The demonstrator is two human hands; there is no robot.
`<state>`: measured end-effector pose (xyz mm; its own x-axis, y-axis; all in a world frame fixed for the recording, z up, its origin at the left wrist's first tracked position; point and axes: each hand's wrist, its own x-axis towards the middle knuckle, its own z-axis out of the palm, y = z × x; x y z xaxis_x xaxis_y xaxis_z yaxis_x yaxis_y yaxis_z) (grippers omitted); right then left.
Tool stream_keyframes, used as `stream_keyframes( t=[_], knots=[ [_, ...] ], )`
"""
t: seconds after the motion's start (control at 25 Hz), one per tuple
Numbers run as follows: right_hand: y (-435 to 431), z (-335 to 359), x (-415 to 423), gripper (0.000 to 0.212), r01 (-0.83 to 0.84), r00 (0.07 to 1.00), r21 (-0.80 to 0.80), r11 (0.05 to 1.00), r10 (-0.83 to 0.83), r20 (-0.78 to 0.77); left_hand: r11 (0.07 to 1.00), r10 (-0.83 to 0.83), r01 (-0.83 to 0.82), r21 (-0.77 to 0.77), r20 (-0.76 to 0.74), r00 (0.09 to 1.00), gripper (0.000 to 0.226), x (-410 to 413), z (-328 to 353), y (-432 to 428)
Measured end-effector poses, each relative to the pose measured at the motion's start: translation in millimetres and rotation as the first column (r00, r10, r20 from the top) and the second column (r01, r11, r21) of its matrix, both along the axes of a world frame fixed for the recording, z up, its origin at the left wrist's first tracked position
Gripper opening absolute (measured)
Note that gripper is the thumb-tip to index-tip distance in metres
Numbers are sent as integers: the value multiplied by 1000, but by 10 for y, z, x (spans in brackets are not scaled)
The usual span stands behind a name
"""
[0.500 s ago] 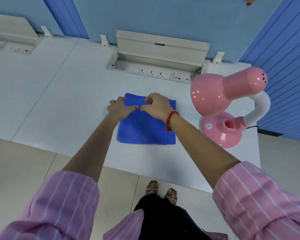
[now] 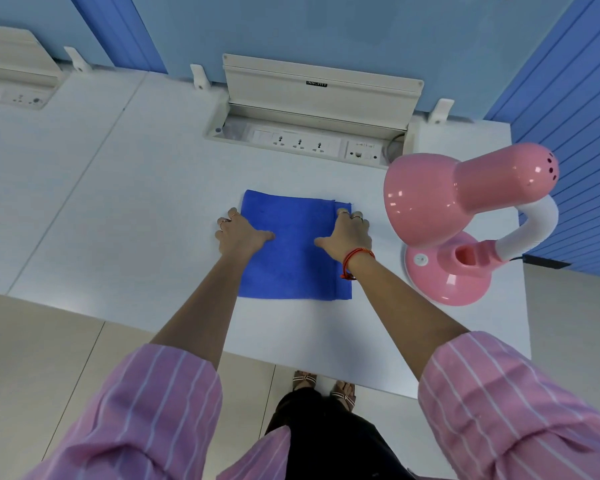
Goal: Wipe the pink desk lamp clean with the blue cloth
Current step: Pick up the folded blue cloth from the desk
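Blue cloth [image 2: 293, 251], pink lamp [image 2: 444, 216], white desk [image 2: 125, 209], pink-striped sleeves [image 2: 146, 407].

There is only one view, from a camera on the person's head. It looks forward and steeply down over the white desk [image 2: 125, 209], close enough that both forearms fill the lower half. The socket box [image 2: 312, 140] in the desk is the landmark: the blue wall rises just behind it, and the floor and the person's feet lie nearest the camera.
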<state>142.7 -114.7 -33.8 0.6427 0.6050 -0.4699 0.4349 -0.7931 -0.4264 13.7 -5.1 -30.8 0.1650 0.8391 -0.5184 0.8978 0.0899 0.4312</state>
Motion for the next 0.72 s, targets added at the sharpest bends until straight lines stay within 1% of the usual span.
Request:
stream_keyframes(
  t=[0.12,0.24,0.32,0.4,0.48,0.52,0.56,0.64,0.72],
  knots=[
    [-23,-15,13,92,114,990,71,991,-107,-88,999,36,-35,-28,51,998,95,20,-28,36],
    [-23,-12,0,102,213,967,181,960,-181,-176,995,72,-61,-77,139,988,89,17,-51,52],
    [-29,11,-6,103,264,947,234,936,-206,-245,987,78,-49,-154,188,979,80,-2,-13,81],
    [-51,46,-19,99,319,921,270,909,-230,-313,966,71,-5,-258,247,966,71,-42,64,117],
    [-83,86,-15,96,350,900,282,893,-237,-367,942,19,94,-322,333,943,51,-59,195,138],
    [-102,107,-11,95,341,896,278,898,-220,-386,928,-29,160,-335,365,930,41,-61,288,146],
    [-126,143,-15,95,309,899,267,913,-189,-396,915,-79,219,-340,380,921,35,-59,390,158],
    [-176,232,-34,95,221,909,253,942,-104,-404,885,-195,325,-335,367,910,38,-50,610,180],
    [-202,321,-53,99,137,919,246,960,-30,-394,839,-325,422,-343,305,895,44,-25,816,199]
  ],
)
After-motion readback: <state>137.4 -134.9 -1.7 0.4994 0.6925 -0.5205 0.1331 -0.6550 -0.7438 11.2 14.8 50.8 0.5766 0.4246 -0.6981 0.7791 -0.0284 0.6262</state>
